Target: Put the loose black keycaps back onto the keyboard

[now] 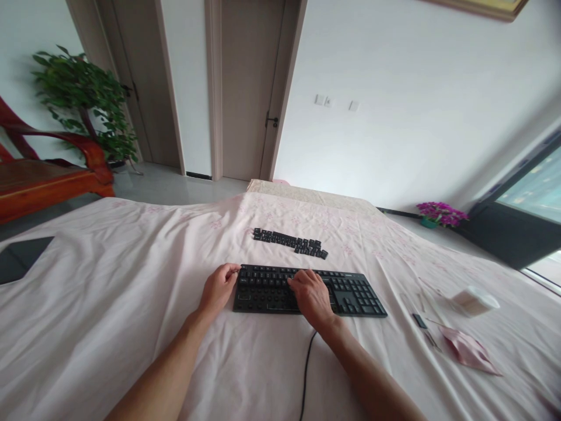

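A black keyboard (350, 289) lies on a pale pink cloth (109, 304) in front of me, its cable running toward me. My left hand (218, 287) grips the keyboard's left end, fingers curled over the edge. My right hand (312, 297) rests on the keys at the middle, fingers bent and pressed down; whether they pinch anything is hidden. Beyond the keyboard, several loose black keycaps (289, 241) lie in rows on the cloth.
A small white container (474, 300), a folded pink cloth (468, 349) and thin small tools (423, 323) lie at the right. A dark flat object (20, 257) sits at the left edge. A wooden chair (48, 175), plant (83, 99), doors and flowers (440, 213) stand behind.
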A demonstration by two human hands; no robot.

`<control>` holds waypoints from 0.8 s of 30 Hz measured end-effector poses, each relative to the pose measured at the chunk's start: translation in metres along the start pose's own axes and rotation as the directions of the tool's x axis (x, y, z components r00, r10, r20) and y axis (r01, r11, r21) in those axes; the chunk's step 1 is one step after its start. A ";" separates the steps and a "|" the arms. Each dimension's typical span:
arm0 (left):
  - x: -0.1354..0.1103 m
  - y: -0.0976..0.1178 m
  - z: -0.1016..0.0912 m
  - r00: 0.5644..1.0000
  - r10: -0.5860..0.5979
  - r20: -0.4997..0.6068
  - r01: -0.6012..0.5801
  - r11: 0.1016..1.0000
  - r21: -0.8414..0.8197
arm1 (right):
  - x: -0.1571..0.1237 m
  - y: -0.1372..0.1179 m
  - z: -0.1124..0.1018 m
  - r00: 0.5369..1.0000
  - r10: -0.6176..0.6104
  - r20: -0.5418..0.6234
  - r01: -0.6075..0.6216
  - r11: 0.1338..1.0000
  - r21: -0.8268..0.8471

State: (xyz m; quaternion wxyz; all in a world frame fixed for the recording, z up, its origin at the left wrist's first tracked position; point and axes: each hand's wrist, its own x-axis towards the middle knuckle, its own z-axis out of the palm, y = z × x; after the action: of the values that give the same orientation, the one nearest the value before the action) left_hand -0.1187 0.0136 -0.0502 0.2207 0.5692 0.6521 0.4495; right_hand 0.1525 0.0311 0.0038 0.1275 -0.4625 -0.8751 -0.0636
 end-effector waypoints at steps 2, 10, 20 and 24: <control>0.000 0.001 0.000 1.000 0.003 -0.001 -0.003 1.000 0.007 | -0.003 -0.002 0.000 1.000 0.008 0.006 -0.008 1.000 -0.011; 0.000 0.001 0.000 1.000 -0.013 0.011 0.013 1.000 -0.008 | -0.012 -0.006 0.002 1.000 0.001 0.025 -0.001 1.000 -0.031; 0.000 0.000 0.001 1.000 -0.020 0.014 0.021 1.000 -0.018 | 0.024 0.033 0.002 0.990 0.134 -0.039 -0.128 0.983 0.130; 0.001 -0.002 0.002 1.000 -0.015 0.011 0.016 1.000 -0.026 | 0.060 0.056 0.010 0.955 0.260 -0.139 -0.261 0.965 0.015</control>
State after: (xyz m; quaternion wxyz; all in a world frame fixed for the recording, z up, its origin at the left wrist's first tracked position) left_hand -0.1185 0.0150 -0.0521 0.2353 0.5637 0.6493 0.4531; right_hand 0.1650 0.1125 0.0110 0.1948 -0.5684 -0.7953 -0.0802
